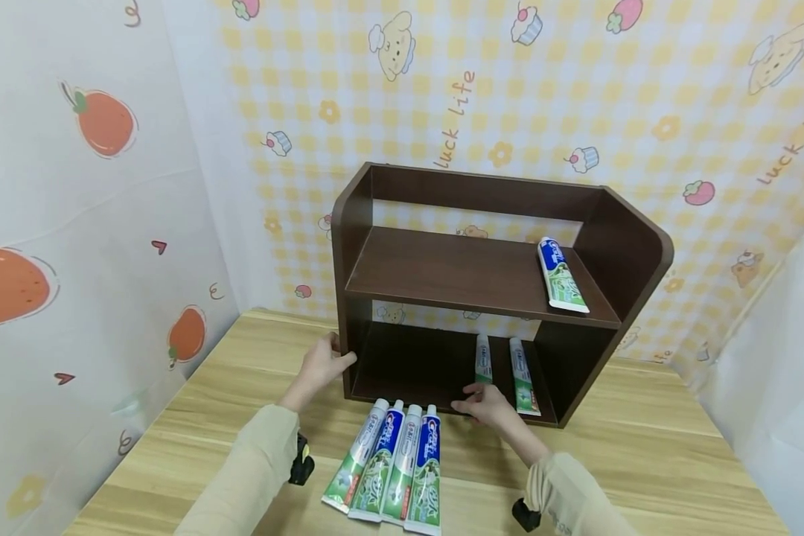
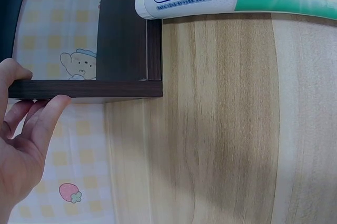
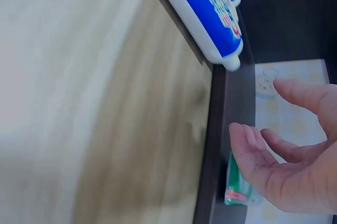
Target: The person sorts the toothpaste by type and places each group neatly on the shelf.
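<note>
A dark brown two-tier shelf (image 1: 469, 268) stands on the table. My left hand (image 1: 323, 365) grips the front edge of its left side panel (image 2: 84, 89), thumb on one face and fingers on the other. My right hand (image 1: 489, 406) is at the front of the lower tier, thumb and fingers apart with nothing between them. Just behind its fingers stands a toothpaste tube (image 1: 484, 359), its green end (image 3: 238, 184) partly hidden by the hand. Another toothpaste tube (image 1: 524, 378) lies to its right. On the upper tier, a blue-and-green toothpaste tube (image 1: 563, 277) lies at the right.
Several toothpaste tubes (image 1: 395, 473) lie side by side on the wooden table (image 1: 643, 461) before the shelf, caps towards it, blue-capped-end and white ones alternating. A patterned cloth (image 1: 482, 97) hangs behind the shelf, and a white sheet (image 1: 107, 208) at the left.
</note>
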### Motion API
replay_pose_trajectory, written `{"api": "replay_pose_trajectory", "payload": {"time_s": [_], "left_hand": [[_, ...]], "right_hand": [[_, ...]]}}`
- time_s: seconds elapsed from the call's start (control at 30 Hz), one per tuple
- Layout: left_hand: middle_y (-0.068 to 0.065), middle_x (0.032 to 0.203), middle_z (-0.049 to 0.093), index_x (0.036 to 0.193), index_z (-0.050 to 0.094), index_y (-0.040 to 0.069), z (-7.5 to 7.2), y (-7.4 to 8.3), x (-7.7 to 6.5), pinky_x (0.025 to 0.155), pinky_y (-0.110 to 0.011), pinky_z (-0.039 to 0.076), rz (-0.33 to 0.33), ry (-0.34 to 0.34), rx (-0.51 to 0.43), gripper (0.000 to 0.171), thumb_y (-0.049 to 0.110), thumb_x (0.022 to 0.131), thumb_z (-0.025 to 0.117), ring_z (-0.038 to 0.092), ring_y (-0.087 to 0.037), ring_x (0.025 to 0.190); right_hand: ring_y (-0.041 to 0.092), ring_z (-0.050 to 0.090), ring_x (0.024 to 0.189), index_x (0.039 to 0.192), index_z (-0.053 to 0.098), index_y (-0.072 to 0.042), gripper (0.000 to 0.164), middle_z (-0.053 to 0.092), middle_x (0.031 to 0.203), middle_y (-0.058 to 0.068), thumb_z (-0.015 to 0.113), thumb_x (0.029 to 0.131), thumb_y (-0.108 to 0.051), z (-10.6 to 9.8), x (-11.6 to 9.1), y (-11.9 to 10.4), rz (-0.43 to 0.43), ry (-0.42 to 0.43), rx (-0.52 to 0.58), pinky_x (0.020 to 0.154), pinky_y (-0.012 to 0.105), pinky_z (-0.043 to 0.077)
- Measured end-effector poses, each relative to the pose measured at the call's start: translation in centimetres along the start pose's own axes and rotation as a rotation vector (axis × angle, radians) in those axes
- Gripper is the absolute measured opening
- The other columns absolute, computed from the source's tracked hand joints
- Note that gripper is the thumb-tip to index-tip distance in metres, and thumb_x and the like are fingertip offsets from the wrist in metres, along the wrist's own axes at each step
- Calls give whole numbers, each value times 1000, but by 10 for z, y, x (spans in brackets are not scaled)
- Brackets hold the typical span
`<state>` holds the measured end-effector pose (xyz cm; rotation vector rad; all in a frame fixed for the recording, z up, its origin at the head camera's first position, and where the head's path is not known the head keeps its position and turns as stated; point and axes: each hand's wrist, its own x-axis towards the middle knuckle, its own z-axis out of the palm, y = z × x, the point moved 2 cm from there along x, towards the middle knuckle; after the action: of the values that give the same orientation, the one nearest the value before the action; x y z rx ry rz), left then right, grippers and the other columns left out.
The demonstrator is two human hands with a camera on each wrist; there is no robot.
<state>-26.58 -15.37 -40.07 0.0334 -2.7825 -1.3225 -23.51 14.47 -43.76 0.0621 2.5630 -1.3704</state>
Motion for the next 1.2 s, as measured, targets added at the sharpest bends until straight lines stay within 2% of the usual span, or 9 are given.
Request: {"api": "replay_pose_trajectory", "payload": {"time_s": [0.3,0.53,0.77,0.97,1.2], "left_hand": [[-13,76,60,93,49,0,3,-1,0,51,-25,42,0,-8,9,25,18,80,61,53,-15,59],[-9,71,57,91,49,1,4,-1,1,51,-24,40,7,-6,8,24,18,80,62,49,-14,58],[-7,66,54,90,49,1,5,-1,2,51,-24,39,10,-7,21,24,18,80,61,48,-14,56],[-5,64,50,91,48,1,3,-1,2,49,-24,38,6,-3,19,24,18,80,60,45,-13,54],[-2,61,45,93,48,1,1,-1,1,49,-24,36,-6,-2,21,25,19,81,60,41,-12,51]], "right_hand": [[14,53,61,115,49,11,46,57,83,10,66,79,-10,21,-18,8,-27,-116,124,59,32,52],[14,55,70,113,48,14,50,55,87,12,69,78,-15,34,-28,12,-51,-182,129,61,32,53],[13,53,66,120,43,14,61,55,90,12,72,75,-16,46,-35,13,-12,-185,129,58,29,52],[15,56,69,123,35,17,68,56,93,16,73,73,-11,57,-39,9,-31,-176,136,56,29,52],[24,59,85,123,32,20,70,57,98,21,71,73,-12,68,-41,2,-78,-98,28,73,35,53]]}}
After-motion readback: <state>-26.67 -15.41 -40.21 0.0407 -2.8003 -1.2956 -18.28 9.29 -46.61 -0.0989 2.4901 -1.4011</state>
